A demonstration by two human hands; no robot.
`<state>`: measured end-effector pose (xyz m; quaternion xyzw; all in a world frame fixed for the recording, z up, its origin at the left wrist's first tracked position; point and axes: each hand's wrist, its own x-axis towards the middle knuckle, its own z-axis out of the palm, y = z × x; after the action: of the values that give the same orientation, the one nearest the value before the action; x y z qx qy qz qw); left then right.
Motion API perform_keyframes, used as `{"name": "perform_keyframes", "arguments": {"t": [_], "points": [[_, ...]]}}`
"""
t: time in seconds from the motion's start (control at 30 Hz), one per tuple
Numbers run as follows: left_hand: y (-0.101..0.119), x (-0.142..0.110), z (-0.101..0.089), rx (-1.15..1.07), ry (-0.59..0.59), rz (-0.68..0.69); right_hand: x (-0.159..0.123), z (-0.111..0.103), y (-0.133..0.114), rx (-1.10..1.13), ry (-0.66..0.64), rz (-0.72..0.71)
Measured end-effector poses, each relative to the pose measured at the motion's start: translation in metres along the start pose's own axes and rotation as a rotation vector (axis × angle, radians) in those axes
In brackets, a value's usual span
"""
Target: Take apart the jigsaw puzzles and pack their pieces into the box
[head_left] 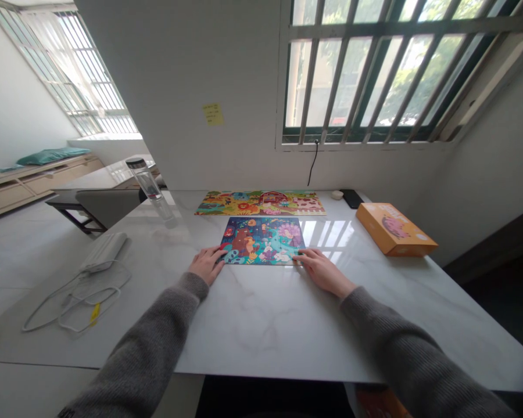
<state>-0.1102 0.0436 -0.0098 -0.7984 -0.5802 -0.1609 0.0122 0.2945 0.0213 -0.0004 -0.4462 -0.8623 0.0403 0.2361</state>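
Observation:
A dark blue jigsaw puzzle (264, 241) with animal pictures lies flat on the white marbled table (265, 325), and its pieces look joined. At its lower left edge rests my left hand (206, 263), fingers stretched out and thumb apart, the tips touching the border. My right hand (322, 270) is at the lower right corner, its fingers extended over the edge. Neither hand is wrapped round anything. Just behind, a longer farm-scene puzzle (261, 203) in yellow and green lies against the wall side of the table.
To the right sits an orange box (394, 229). A black phone (353, 198) and a small white object (337, 195) lie near the wall. On the left are a glass bottle (144, 179) and a white power strip (107, 252) with a looped cable (72, 290).

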Motion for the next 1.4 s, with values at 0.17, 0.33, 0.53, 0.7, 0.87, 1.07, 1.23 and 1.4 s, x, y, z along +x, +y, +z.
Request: {"name": "perform_keyframes", "arguments": {"t": [0.17,0.33,0.53,0.7,0.87,1.07,1.23,1.4], "points": [[0.005,0.002,-0.001,-0.010,-0.002,-0.023,0.003,0.003,0.005,-0.020,-0.005,0.020],[0.006,0.003,-0.003,-0.018,0.015,-0.025,0.004,0.006,0.008,-0.025,-0.003,0.031],[0.007,0.006,-0.002,-0.013,-0.007,-0.035,0.008,0.008,0.010,-0.035,-0.013,0.070],[0.005,0.008,0.000,-0.010,0.008,-0.037,0.010,0.008,0.007,-0.050,-0.025,0.125],[0.004,0.010,0.000,-0.027,0.009,-0.040,0.010,0.008,0.005,-0.062,-0.026,0.158],[0.003,0.011,0.001,-0.032,0.012,-0.037,0.010,0.007,0.005,-0.052,-0.031,0.169],[0.006,0.009,0.000,0.030,0.043,-0.015,0.009,0.009,0.004,-0.057,-0.007,0.165],[0.026,0.004,-0.006,0.106,0.123,0.204,0.003,0.006,-0.003,-0.051,0.049,0.102]]}}
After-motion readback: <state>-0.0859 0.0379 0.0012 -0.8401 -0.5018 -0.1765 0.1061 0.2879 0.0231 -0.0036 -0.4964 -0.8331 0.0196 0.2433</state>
